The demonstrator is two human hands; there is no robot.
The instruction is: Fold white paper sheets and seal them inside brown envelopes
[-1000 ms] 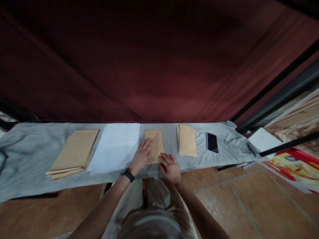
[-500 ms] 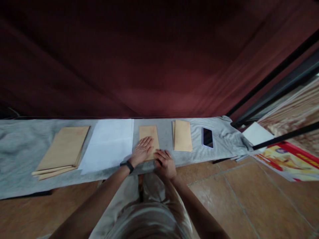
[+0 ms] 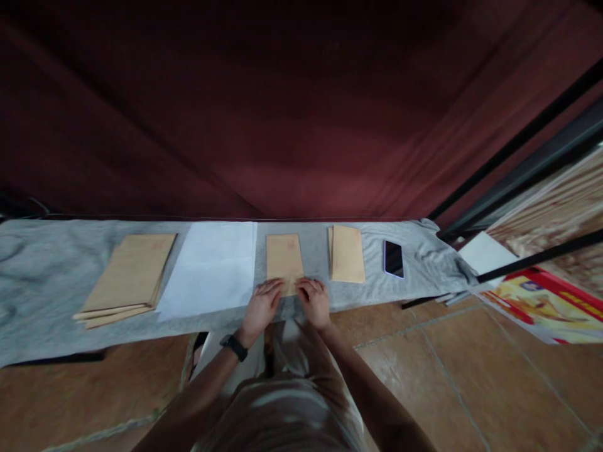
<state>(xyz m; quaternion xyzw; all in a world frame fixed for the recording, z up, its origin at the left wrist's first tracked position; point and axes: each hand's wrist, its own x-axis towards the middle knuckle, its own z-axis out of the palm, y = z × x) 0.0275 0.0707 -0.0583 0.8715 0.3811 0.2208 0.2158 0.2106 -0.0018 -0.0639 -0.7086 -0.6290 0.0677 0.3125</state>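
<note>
A: What loomed largest there?
B: Dark red curtain [image 3: 301, 138], hung along the far side. Then the bench [image 3: 316, 260], long & narrow, under grey cloth.
A: On it?
B: White paper [image 3: 211, 270], flat, L of ctr. Big envelope stack [image 3: 127, 270] just L of that, near edges fanned a bit. Small envelope stack [image 3: 347, 254] over on the R.
A: And the one in hand?
B: Brown envelope [image 3: 284, 254], flat on the cloth btwn the white paper & small stack, near end close to the bench's front edge. Paler strip at that end, maybe a flap.
A: Hands?
B: Both at that near end, side by side, slightly apart. L hand [image 3: 262, 307]: fingers bent, tips on the strip. R hand [image 3: 315, 302]: fingers curled tighter at the R corner. Thumbs unclear, so couldn't tell if they pinched or just pressed.
A: How'd it handle?
B: Prob. v. light, thin, stiff enough to crease cleanly; easy to wrinkle if yanked, might slide on cloth. Best hold looked like both near corners, w/ even pressure.
A: Smaller bits?
B: Phone [image 3: 393, 258], dark screen up, R of the small stack. Black wristwatch [image 3: 234, 346], L wrist.
</note>
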